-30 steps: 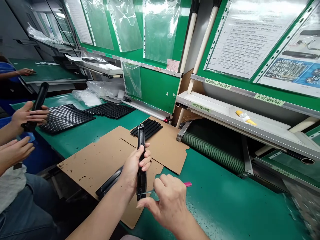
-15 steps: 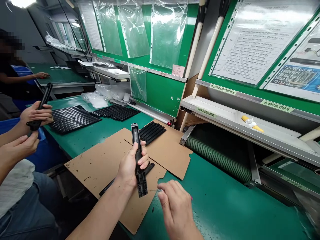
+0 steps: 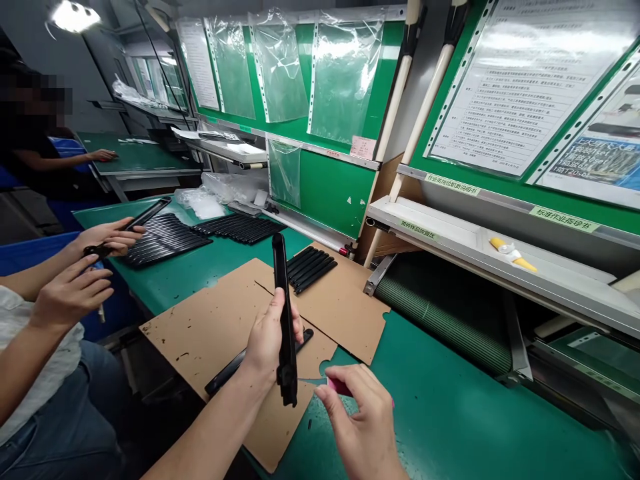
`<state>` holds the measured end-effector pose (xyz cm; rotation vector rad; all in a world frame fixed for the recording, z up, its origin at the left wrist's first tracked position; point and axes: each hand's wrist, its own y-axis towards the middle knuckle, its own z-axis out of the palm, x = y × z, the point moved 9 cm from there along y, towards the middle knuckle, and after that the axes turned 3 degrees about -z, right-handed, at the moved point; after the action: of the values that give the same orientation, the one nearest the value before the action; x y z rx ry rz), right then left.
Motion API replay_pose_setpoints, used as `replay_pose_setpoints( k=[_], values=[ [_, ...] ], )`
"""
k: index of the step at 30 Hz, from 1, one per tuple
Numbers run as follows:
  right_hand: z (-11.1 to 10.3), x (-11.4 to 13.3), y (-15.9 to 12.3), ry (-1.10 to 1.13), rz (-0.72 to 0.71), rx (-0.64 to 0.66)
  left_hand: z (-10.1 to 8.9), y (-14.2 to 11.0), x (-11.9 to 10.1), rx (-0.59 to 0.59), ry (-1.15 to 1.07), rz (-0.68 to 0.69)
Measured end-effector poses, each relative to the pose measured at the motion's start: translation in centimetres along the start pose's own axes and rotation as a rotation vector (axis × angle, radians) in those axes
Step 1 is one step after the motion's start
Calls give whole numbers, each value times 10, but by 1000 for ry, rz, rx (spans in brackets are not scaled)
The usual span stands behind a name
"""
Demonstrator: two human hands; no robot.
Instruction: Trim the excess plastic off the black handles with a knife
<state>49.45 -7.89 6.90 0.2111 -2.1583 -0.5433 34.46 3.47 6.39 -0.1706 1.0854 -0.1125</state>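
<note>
My left hand (image 3: 265, 337) is wrapped round a long, narrow black plastic part (image 3: 285, 320), held tilted above the cardboard with its blocky end towards me. To its right, my right hand (image 3: 363, 417) pinches a small pink-handled tool (image 3: 339, 387). The tool's thin tip points left at the part's lower end; I cannot tell whether they touch. Below my left hand, another black part (image 3: 227, 372) lies on the cardboard sheet (image 3: 200, 327), partly hidden by my forearm. A row of similar black parts (image 3: 311, 268) rests on the cardboard behind.
On the left, a co-worker's hands (image 3: 75, 290) hold another black part (image 3: 145, 213). More black strips (image 3: 165, 240) cover the green table (image 3: 450, 427) at the far left. A conveyor belt (image 3: 440, 313) runs beneath the white shelf (image 3: 450, 240). A second person sits farther back.
My left hand has turned the black part, so its hollow side shows less. More pink of the tool shows in my right hand. The co-worker's part has tipped lower.
</note>
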Motion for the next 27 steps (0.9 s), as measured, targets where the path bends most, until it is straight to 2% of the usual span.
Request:
replay_pose_setpoints(
  k=[6,10,12,14,16,17,19,21,23,27],
  values=[
    [10,3,-3,21,-34,56,-6,2,7,3,30,-70],
    [8,15,0,12,-132,14,-2,0,17,21,16,-158],
    [0,28,5,-49,-263,-77,3,-4,27,42,29,-226],
    [-16,42,9,-121,-401,-231,8,-9,38,80,68,-279],
    [-33,49,13,-147,-453,-379,11,-13,48,108,88,-315],
    [-39,49,16,-139,-434,-406,10,-14,50,107,82,-328],
    [-38,46,22,-100,-358,-311,7,-14,51,87,50,-338],
    [-26,45,23,-102,-295,-125,3,-10,44,51,35,-307],
    [-13,45,16,-167,-263,1,0,-6,32,29,33,-248],
    [3,40,5,-345,-263,65,0,-5,17,23,33,-168]
  ],
)
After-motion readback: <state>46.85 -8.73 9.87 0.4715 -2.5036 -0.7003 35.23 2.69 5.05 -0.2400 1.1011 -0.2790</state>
